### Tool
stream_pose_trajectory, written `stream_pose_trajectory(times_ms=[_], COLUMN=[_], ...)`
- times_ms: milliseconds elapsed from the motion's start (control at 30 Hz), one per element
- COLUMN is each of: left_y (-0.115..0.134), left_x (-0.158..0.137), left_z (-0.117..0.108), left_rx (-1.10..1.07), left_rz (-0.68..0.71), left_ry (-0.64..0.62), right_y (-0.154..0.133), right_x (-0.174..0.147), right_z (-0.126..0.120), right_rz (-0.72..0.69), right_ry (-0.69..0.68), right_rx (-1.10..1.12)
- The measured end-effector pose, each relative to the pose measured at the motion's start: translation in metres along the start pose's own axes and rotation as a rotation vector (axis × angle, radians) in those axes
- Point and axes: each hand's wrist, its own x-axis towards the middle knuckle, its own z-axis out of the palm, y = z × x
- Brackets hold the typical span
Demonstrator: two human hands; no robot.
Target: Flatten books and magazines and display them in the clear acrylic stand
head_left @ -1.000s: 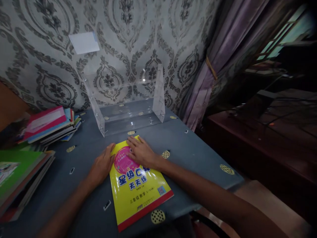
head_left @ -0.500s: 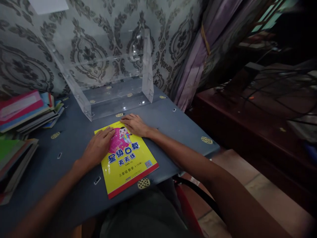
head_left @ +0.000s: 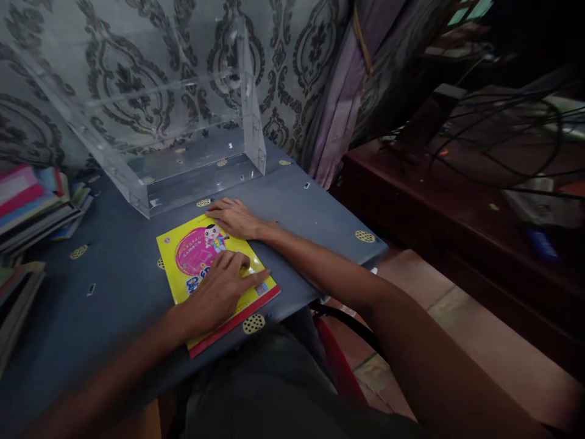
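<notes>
A yellow workbook [head_left: 187, 250] with a red lower strip, a pink circle and a cartoon child on its cover lies flat near the table's front edge. Over its lower half is my left hand [head_left: 219, 289], fingers partly bent and thumb stretched out toward the right edge by the printed QR code. That hand hides much of the blue title and grips nothing I can see. My right hand [head_left: 235, 218] rests palm down, open, on the workbook's far right corner and the tabletop beside it.
A clear acrylic rack [head_left: 196, 189] stands on the blue-grey table [head_left: 311, 222] behind the workbook, against a patterned wall. Stacked books [head_left: 36, 207] lie at the left, more books [head_left: 18, 292] nearer me. Tangled cables [head_left: 503, 134] lie on a dark red cabinet [head_left: 411, 195] to the right.
My left hand has moved from the workbook's far left part down and right across its cover. My right hand stays at the far right corner. The view has shifted slightly.
</notes>
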Motion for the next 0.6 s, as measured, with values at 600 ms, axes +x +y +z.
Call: stream_pose_trajectory(times_ms=[600], left_y=[0.001], left_x=[-0.038], left_z=[0.003], left_rx=[-0.002], left_rz=[0.035], left_ry=[0.093], right_y=[-0.007], right_x=[-0.003], right_z=[0.002], right_rz=[0.007], right_ry=[-0.006], right_rx=[-0.107])
